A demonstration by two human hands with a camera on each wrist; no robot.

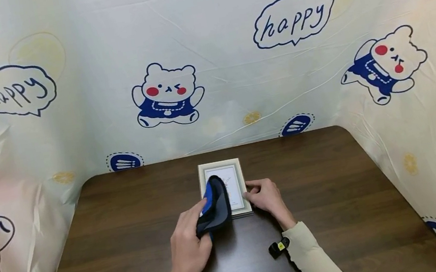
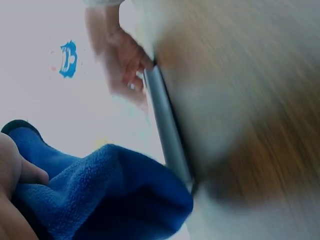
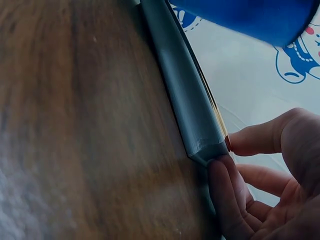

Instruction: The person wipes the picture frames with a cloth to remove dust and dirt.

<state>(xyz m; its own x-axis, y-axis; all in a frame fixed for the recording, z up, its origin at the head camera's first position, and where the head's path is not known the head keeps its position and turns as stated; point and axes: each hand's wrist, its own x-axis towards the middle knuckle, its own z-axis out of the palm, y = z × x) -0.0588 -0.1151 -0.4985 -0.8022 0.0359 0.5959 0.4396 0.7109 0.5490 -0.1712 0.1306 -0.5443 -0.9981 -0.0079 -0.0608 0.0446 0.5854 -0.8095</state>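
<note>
My left hand (image 1: 188, 243) grips a folded cloth (image 1: 220, 209), blue on one side and dark grey on the other, with a black edge. The cloth hangs over the left part of a cream picture frame (image 1: 235, 188), hiding some of its picture. The frame lies face up on the table. At its lower right side, my right hand (image 1: 267, 197) pinches the edge; in the right wrist view, the thumb and fingers (image 3: 255, 139) hold the corner of the grey-looking frame side (image 3: 190, 90). Blue fuzzy cloth (image 2: 115, 190) fills the lower left wrist view.
The dark wooden table (image 1: 129, 226) reaches back to a white curtain (image 1: 221, 21) printed with bears and "happy" bubbles, which also hangs along both sides. A small black device (image 1: 278, 247) with a cable sits at the right wrist.
</note>
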